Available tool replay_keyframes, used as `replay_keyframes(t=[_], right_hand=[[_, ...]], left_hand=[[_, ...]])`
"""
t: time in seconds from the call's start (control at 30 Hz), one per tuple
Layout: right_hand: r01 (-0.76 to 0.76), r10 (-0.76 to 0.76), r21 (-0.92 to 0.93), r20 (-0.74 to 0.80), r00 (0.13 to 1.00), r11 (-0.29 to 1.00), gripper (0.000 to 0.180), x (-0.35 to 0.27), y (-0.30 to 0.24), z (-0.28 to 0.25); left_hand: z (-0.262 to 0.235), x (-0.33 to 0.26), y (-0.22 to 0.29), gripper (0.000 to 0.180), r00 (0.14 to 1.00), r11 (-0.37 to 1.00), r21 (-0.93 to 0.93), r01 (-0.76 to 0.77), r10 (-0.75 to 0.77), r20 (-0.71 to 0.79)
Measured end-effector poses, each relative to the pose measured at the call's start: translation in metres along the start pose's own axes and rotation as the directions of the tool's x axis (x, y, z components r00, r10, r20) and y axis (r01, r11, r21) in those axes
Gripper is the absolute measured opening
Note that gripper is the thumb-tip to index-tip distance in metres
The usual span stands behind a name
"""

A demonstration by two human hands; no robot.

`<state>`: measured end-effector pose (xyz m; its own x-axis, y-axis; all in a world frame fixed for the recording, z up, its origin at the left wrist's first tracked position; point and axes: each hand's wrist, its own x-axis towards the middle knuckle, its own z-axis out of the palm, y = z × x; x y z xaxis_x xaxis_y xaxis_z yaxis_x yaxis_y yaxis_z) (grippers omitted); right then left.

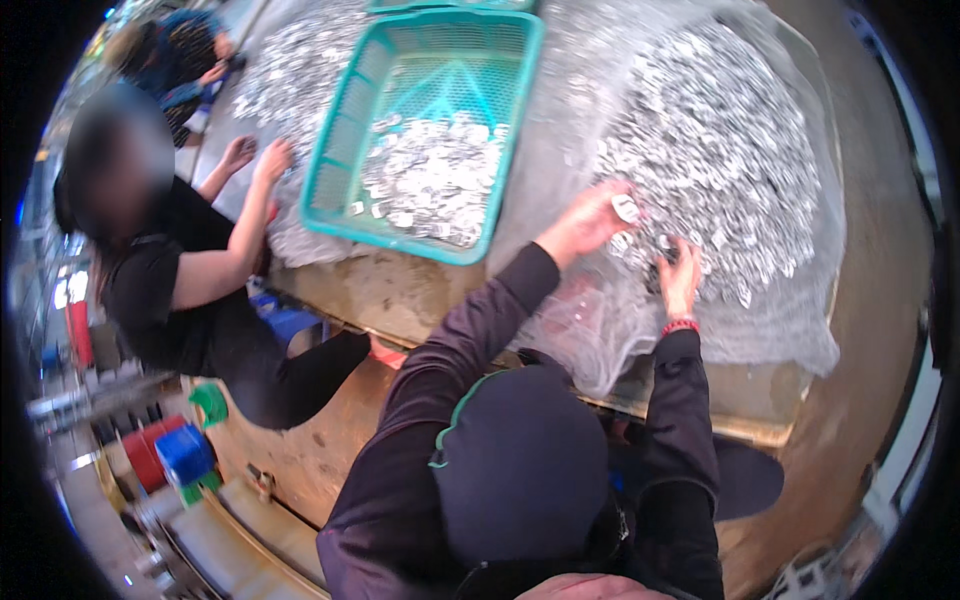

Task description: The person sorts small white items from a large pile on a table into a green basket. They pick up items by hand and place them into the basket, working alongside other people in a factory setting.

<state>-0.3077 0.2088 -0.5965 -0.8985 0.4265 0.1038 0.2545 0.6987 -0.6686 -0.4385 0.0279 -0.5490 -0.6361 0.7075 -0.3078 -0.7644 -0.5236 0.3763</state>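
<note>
A large heap of small silvery-white parts (720,150) lies on clear plastic sheeting at the right of the table. My left hand (590,218) is closed on a small silvery-white part (626,208) at the heap's near left edge. Whether more parts sit in the palm is hidden. Just to its right, my right hand (682,280), with a red band at the wrist, reaches onto the near edge of the heap. Its fingers bend down together among the parts, and what they grip is too small to make out.
A teal plastic basket (312,195) partly filled with similar parts stands left of my hands. Farther left, a person in black (190,270) works at another heap (300,75). Crumpled plastic sheeting (590,330) covers the table's near edge. A dark cap with green trim (525,465) fills the lower middle.
</note>
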Motion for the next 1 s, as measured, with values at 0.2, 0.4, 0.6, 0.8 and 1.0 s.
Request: replay_keyframes(t=[0.2,0.4,0.6,0.8,1.0], right_hand=[[-0.504,0.484,0.78,0.301,0.822,0.37,0.034,0.023,0.002,-0.054],[-0.301,0.324,0.123,-0.255,0.911,0.946,0.064,-0.004,0.028,-0.075],[-0.335,0.3,-0.115,-0.249,0.921,0.935,0.08,-0.088,0.026,-0.039],[-0.251,0.234,-0.17,-0.112,0.966,0.953,0.058,-0.108,0.022,-0.044],[-0.436,0.441,0.179,0.015,0.897,0.882,0.027,-0.085,0.041,-0.076]], left_hand=[[0.015,-0.009,0.026,0.032,0.991,0.987,0.115,0.115,-0.107,-0.079],[0.037,-0.01,0.012,0.022,0.979,0.855,0.481,0.194,-0.199,-0.04],[0.033,-0.007,-0.037,0.022,0.985,0.087,0.994,-0.067,-0.154,0.08],[0.008,-0.014,-0.068,0.039,0.99,-0.68,0.722,-0.129,-0.052,0.129],[-0.007,-0.01,-0.062,0.033,0.949,-0.647,0.731,-0.216,0.037,0.314]])
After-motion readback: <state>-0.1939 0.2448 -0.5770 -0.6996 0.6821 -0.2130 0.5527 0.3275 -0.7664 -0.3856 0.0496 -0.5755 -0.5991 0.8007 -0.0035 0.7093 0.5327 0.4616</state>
